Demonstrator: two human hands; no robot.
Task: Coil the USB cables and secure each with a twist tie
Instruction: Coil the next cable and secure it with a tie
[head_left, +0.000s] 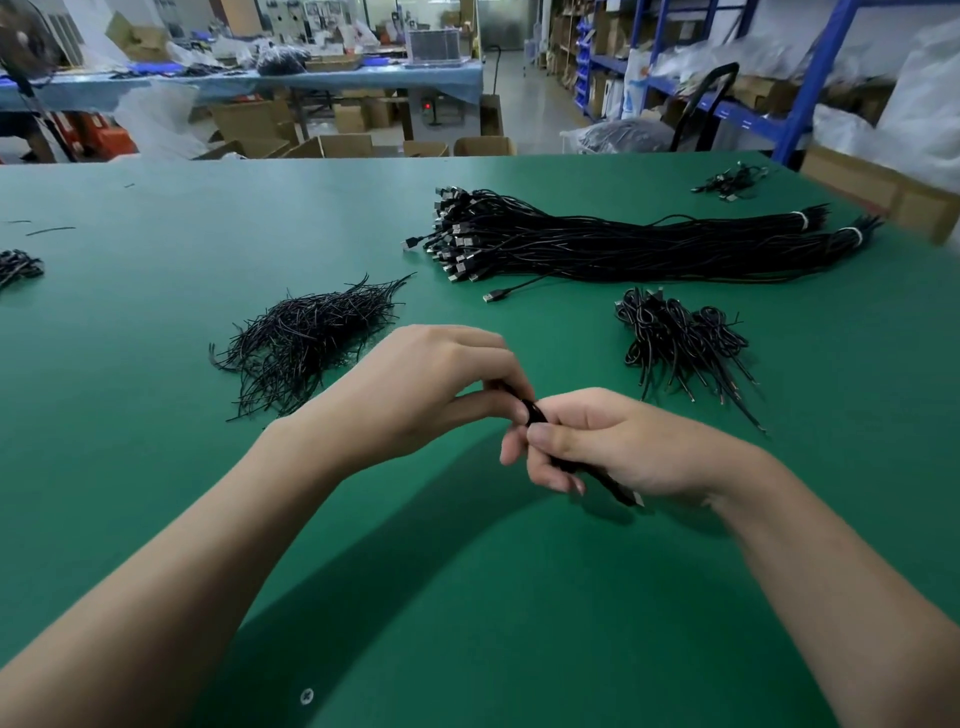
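Over the middle of the green table (156, 322), both hands meet on one black coiled USB cable (613, 483). My right hand (597, 441) wraps around the bundle, whose end pokes out below the palm. My left hand (441, 384) pinches the top of the bundle with thumb and fingertips; whether a twist tie is between them cannot be told. A heap of black twist ties (306, 338) lies to the left. Long uncoiled USB cables (597, 239) lie in banded bundles at the back. A pile of coiled cables (675, 338) sits to the right.
A few cables (732, 179) lie at the far right corner, and another small black pile (18, 265) sits at the left edge. Loose tie pieces (49, 230) lie far left. Beyond the table are cardboard boxes, a blue bench and blue shelving.
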